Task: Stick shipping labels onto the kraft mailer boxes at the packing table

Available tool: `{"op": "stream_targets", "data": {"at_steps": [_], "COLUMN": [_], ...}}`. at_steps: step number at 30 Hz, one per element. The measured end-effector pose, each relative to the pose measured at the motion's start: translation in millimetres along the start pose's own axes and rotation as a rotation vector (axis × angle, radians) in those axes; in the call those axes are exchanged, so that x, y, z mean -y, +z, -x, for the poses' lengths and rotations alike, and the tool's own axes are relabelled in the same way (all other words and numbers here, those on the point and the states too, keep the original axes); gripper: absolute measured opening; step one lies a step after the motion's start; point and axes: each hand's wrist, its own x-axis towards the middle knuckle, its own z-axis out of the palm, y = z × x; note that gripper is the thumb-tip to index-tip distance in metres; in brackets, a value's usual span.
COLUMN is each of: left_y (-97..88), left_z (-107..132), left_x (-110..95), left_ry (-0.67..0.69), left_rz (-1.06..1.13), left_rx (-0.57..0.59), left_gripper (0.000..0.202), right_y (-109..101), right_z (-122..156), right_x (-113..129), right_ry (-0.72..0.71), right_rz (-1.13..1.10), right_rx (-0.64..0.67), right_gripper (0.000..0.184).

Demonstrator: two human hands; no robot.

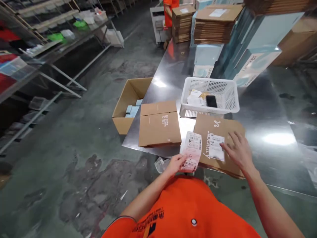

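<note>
Left grip (176, 164) pinching paper label (192, 151), right grip (238, 149) splayed on cardboard mailer (218, 129) (print blurred)

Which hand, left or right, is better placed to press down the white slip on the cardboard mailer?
The right hand, probably: its fingers touch the white slip on the mailer, while the left hand holds another printed slip.

Orange is worn on the shirt (183, 211); white lettering is printed across the kraft-brown mailer (223, 127) (black barcodes are carried on the white label (192, 150)).
</note>
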Motion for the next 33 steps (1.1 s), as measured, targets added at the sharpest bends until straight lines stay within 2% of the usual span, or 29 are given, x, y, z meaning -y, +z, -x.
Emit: {"op": "stream_targets", "data": {"at_steps": [2,3,5,7,9,10,12,13,15,17,21,23,26,28,30,33], "left_y": [-9.4,-14.7,-24.9,-33.4,-40.8,-44.7,-53.9,-59.6,-72.9,-87.6,-113.0,-121.5,-132.9,-143.4,-157.8,-179.9], "left_z": [9,15,28,40,47,48,44,40,30,20,11,16,35,49,55,42], "left_x": [-2,-4,-12,-24,-39,-46,-56,-59,-57,-48,-11,13,47,58,53,19], "left_ry": [0.016,0.025,0.076,0.191,0.323,0.362,0.373,0.359,0.329,0.297,0.190,0.115,-0.004,-0.008,0.081,0.230], "left_rz": [-0.031,-0.049,-0.046,0.019,0.081,0.083,0.047,0.022,-0.008,-0.003,0.105,0.146,0.158,0.152,0.144,0.096], "left_rx": [0.028,0.040,0.035,-0.049,-0.195,-0.274,-0.409,-0.467,-0.558,-0.594,-0.522,-0.477,-0.434,-0.440,-0.525,-0.710], "left_gripper": [0.058,0.058,0.054,0.059,0.069,0.063,0.040,0.036,0.044,0.050,0.042,0.048,0.052,0.057,0.059,0.052], "right_y": [4,7,15,24,34,40,51,57,72,90,124,137,149,155,160,170], "right_z": [-23,-34,-48,-49,-40,-35,-28,-28,-37,-59,-125,-152,-173,-177,-178,-169], "right_x": [35,54,92,126,154,165,182,188,200,211,240,253,264,267,270,284], "right_ry": [-0.135,-0.167,-0.200,-0.226,-0.290,-0.335,-0.431,-0.475,-0.551,-0.606,-0.654,-0.671,-0.671,-0.648,-0.656,-0.758], "right_rz": [-0.376,-0.523,-0.667,-0.724,-0.770,-0.776,-0.733,-0.696,-0.613,-0.535,-0.300,-0.190,-0.035,0.021,0.001,-0.046], "right_rx": [0.172,0.295,0.511,0.634,0.700,0.711,0.681,0.643,0.571,0.516,0.343,0.299,0.278,0.249,0.250,0.304], "right_gripper": [0.069,0.066,0.051,0.043,0.042,0.041,0.037,0.037,0.036,0.035,0.035,0.036,0.042,0.052,0.050,0.042]}}
